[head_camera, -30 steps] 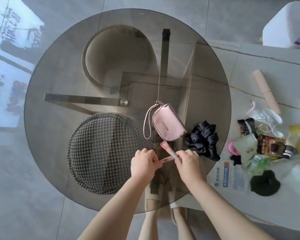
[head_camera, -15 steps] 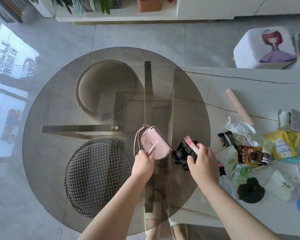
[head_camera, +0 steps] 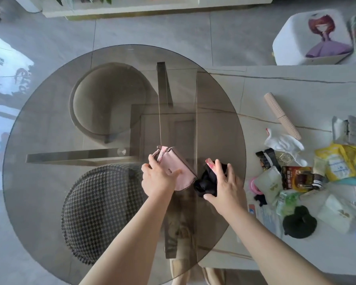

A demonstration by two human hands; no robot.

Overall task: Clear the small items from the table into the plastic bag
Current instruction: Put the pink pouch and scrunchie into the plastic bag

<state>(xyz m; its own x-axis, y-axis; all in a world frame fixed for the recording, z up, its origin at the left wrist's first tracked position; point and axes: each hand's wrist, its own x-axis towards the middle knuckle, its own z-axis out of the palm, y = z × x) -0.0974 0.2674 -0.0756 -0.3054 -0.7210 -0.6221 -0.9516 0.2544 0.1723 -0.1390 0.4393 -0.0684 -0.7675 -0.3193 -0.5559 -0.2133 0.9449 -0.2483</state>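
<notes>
Since half a second before, both of my hands had dropped onto their things: my left hand (head_camera: 157,178), which had hovered at the near edge of the small pink zip pouch (head_camera: 176,168), now lay over it with thumb and fingers curled around its sides, a thin pink strip (head_camera: 163,154) poking out beyond my fingers at the pouch's far end. My right hand (head_camera: 224,187) had come down on the black fabric scrunchie (head_camera: 206,183), fingers bent around it, with the pink tube (head_camera: 211,163) pinned under my fingers and its end sticking out above them. Pouch and scrunchie sat just beside each other on the round smoked-glass table (head_camera: 70,120).

Through the glass showed a houndstooth stool (head_camera: 103,210) and a plain round stool (head_camera: 107,99). To my right, on the pale marble-look surface (head_camera: 296,89), lay a scatter of small items: a ribbed beige roll (head_camera: 282,115), yellow packets (head_camera: 337,161), a dark green scrunchie (head_camera: 299,222). I could not make out a plastic bag for certain.
</notes>
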